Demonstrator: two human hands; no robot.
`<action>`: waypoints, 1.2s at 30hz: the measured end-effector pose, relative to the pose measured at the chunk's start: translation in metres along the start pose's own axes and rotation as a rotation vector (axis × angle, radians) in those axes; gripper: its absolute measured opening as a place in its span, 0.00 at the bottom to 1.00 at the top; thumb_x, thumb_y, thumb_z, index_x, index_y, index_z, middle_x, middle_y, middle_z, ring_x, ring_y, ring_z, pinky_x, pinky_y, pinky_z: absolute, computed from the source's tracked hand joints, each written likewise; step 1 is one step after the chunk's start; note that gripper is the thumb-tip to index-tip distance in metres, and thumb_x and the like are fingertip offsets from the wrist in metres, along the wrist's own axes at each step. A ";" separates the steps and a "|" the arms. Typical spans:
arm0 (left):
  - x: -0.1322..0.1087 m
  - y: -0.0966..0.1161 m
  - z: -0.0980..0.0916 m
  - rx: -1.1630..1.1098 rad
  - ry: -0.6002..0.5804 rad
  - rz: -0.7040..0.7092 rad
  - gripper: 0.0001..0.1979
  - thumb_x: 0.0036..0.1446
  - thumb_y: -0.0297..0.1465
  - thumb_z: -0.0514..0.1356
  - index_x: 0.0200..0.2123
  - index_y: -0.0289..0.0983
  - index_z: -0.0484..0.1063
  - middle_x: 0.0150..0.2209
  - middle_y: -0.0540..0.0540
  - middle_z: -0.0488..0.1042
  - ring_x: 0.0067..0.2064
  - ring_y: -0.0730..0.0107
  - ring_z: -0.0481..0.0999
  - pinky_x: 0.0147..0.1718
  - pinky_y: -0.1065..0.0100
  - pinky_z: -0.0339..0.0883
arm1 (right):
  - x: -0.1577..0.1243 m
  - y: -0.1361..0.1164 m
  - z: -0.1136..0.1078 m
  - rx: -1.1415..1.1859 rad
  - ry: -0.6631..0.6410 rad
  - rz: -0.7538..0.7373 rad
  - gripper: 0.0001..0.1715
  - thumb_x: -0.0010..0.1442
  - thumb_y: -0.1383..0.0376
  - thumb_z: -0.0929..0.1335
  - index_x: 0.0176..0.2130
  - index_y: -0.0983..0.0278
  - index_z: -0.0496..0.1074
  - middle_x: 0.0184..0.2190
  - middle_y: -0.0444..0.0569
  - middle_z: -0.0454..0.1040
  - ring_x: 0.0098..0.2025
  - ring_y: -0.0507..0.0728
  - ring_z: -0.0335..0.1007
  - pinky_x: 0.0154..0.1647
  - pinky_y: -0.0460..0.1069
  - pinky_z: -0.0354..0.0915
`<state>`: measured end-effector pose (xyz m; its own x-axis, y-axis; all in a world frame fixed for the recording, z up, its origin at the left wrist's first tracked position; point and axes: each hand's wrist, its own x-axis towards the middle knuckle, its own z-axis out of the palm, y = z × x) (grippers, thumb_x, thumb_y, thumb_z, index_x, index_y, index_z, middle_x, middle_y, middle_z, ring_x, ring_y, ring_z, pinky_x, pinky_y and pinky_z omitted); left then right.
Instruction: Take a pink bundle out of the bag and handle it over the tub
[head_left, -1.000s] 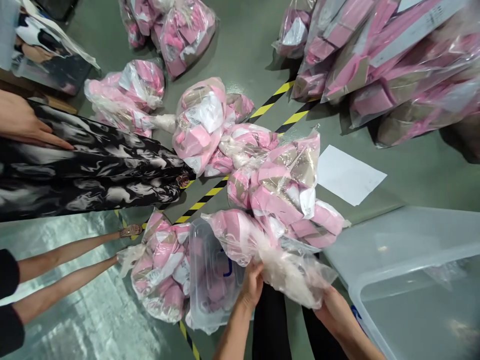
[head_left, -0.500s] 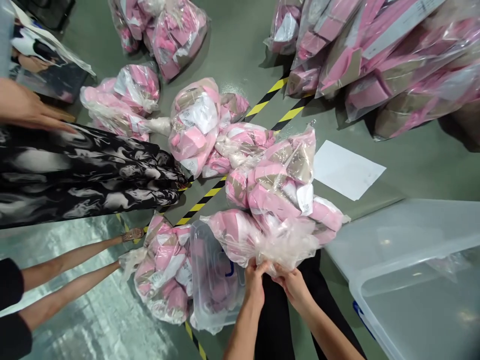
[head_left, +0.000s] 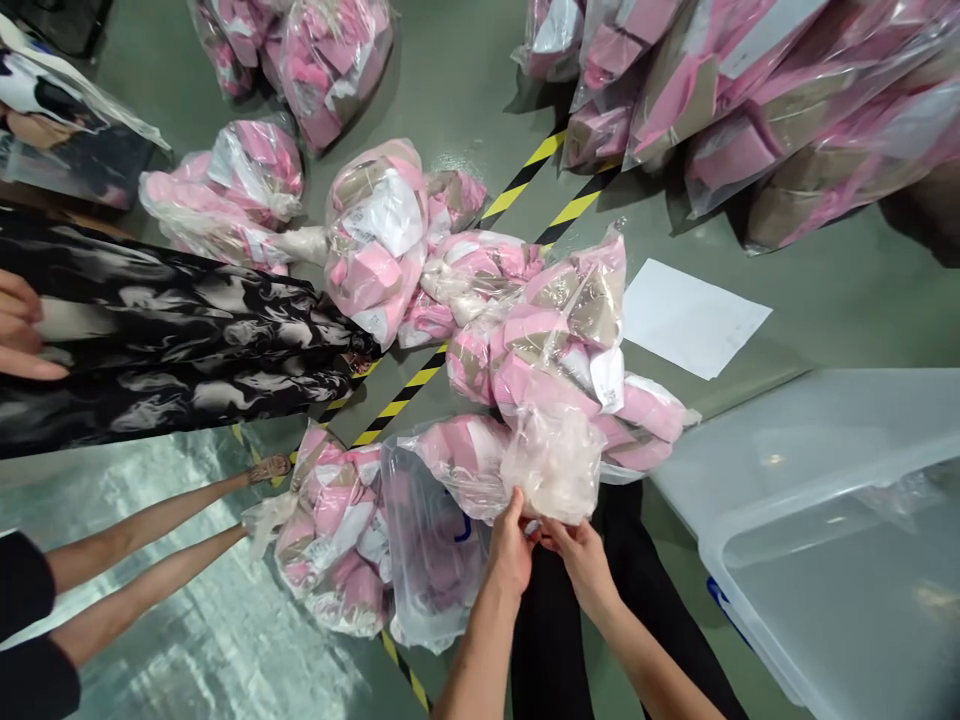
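Hands are now meeting just below the bag (head_left: 555, 400), left hand (head_left: 512, 553) and right hand (head_left: 581, 560) both pinching its gathered neck (head_left: 553, 470) tightly, which was spread wide a second ago, so closing is progressing.

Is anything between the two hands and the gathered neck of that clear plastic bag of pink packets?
Nothing visible. The left hand and right hand both grip the bunched neck of the clear plastic bag of pink packets directly.

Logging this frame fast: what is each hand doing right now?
Left hand: closed on the gathered neck of the clear plastic bag of pink packets.
Right hand: closed on the same bag neck.
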<state>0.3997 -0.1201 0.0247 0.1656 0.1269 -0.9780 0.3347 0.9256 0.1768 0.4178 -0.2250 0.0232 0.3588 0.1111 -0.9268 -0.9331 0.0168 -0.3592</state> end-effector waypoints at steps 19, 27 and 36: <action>0.021 0.004 0.004 0.944 -0.271 0.489 0.14 0.61 0.31 0.52 0.42 0.36 0.77 0.35 0.47 0.79 0.38 0.67 0.75 0.41 0.67 0.66 | 0.051 -0.009 -0.007 -0.990 0.276 -0.839 0.21 0.63 0.50 0.62 0.33 0.64 0.69 0.32 0.49 0.72 0.32 0.57 0.69 0.30 0.50 0.61; 0.050 0.054 -0.003 1.966 -0.153 1.595 0.14 0.64 0.28 0.55 0.51 0.42 0.73 0.56 0.43 0.74 0.44 0.60 0.75 0.38 0.61 0.70 | 0.079 -0.025 0.004 -1.110 0.155 -0.807 0.08 0.63 0.63 0.63 0.39 0.63 0.69 0.34 0.46 0.70 0.31 0.54 0.67 0.27 0.47 0.53; 0.080 0.096 0.027 2.358 -0.627 1.437 0.10 0.62 0.23 0.53 0.37 0.37 0.74 0.34 0.44 0.75 0.37 0.64 0.72 0.31 0.65 0.62 | 0.100 -0.052 0.013 -1.274 -0.076 -0.725 0.07 0.61 0.72 0.67 0.41 0.67 0.73 0.39 0.51 0.71 0.36 0.56 0.68 0.31 0.48 0.52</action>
<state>0.4698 -0.0309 -0.0338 0.8256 -0.4573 -0.3304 -0.3399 -0.8706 0.3558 0.5014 -0.2020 -0.0493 0.6898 0.5122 -0.5116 0.1132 -0.7743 -0.6226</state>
